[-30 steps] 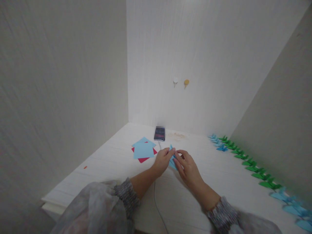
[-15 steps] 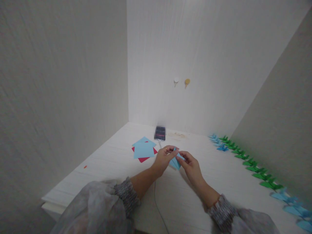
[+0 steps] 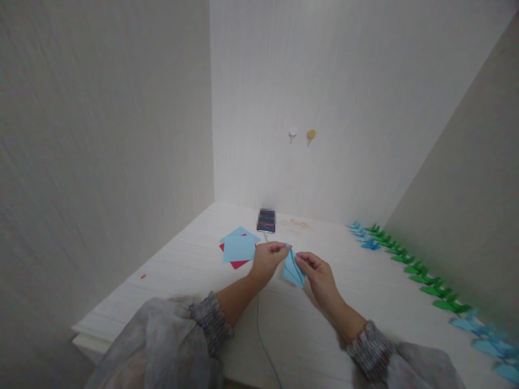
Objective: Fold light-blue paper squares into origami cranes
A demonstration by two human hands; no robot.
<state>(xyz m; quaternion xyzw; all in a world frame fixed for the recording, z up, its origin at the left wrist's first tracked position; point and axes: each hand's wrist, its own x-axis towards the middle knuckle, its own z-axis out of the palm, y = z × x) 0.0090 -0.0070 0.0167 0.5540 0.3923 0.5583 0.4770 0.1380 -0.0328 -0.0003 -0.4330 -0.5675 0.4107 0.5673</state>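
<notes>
Between my two hands is a folded piece of light blue origami paper (image 3: pixel 292 272), kite-shaped with crease lines showing. My left hand (image 3: pixel 267 261) pinches its upper tip between thumb and fingers; a ring shows on one finger. My right hand (image 3: pixel 318 272) pinches the paper's right edge, a little lower down. The paper's lower part hangs free of the fingers, above the white table (image 3: pixel 219 319). Left of my left hand lies a stack of light blue paper squares (image 3: pixel 239 249) with red paper squares (image 3: pixel 239 265) sticking out beneath.
A phone (image 3: pixel 266 221) stands at the back with a white cable (image 3: pixel 259 324) running toward me. Green paper cranes (image 3: pixel 417 269) and blue paper cranes (image 3: pixel 486 346) line the right side. A small red scrap (image 3: pixel 143 276) lies at left. Two hooks (image 3: pixel 311 135) are on the back wall.
My left hand has shifted slightly left, to the paper's tip. The hands are a little farther apart, and more of the blue paper shows between them.
</notes>
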